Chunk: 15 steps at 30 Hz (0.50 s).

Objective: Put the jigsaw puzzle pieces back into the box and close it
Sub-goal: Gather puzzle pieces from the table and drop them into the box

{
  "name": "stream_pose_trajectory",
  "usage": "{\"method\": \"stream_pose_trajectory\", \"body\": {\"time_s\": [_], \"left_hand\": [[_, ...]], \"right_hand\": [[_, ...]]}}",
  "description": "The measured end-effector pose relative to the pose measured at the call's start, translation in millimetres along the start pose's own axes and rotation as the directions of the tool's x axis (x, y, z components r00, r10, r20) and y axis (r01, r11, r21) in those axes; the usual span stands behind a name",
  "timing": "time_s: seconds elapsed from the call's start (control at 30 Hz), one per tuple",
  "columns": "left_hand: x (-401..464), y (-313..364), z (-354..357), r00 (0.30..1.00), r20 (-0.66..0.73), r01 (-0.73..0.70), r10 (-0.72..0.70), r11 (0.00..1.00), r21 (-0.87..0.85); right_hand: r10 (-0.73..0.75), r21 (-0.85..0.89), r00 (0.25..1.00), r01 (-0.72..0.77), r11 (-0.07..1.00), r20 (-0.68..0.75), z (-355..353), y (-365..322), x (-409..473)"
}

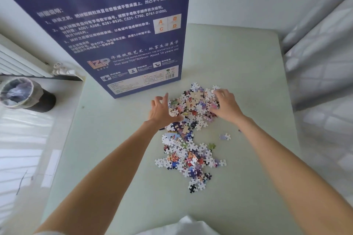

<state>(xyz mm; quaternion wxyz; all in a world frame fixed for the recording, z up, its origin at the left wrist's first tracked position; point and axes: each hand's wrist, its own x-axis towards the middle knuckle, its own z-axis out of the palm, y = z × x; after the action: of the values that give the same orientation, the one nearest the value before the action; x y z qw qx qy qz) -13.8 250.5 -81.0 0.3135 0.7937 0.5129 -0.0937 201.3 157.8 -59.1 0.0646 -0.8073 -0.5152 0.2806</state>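
A tall blue puzzle box (107, 30) with white print stands upright at the back left of the pale green table (114, 158), its top open. A pile of jigsaw pieces (191, 105) lies just right of the box's base. My left hand (162, 109) rests on the pile's left edge, fingers spread. On the right side of the pile my right hand (225, 104) curls over pieces; whether it grips any is unclear. More loose pieces (189, 158) trail toward me, and a lone pair (225, 136) lies apart at the right.
A lined waste bin (23, 94) stands on the floor to the left, below a white radiator (23, 61). White bedding (324, 63) borders the table's right side. Bare tabletop stretches along the left and near edges.
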Motion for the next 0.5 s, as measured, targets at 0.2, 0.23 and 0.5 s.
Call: {"method": "stream_pose_trajectory", "body": {"time_s": [0.2,0.23,0.5], "left_hand": [[8.0,-8.7,10.6,0.992,-0.022,-0.118,0.123,0.982,0.147],[7.2,-9.6,10.7,0.991,-0.022,-0.126,0.130,0.983,0.131],[-14.6,-13.9,21.1,0.991,-0.061,-0.124,0.122,0.992,-0.024]], "right_hand": [[0.105,-0.067,0.993,-0.101,0.993,0.061,14.3,-13.9,57.6],[0.102,-0.094,0.992,-0.094,0.991,0.077,18.5,-16.1,60.1],[-0.230,-0.164,0.969,0.214,0.963,-0.084,55.5,-26.5,15.8]]}}
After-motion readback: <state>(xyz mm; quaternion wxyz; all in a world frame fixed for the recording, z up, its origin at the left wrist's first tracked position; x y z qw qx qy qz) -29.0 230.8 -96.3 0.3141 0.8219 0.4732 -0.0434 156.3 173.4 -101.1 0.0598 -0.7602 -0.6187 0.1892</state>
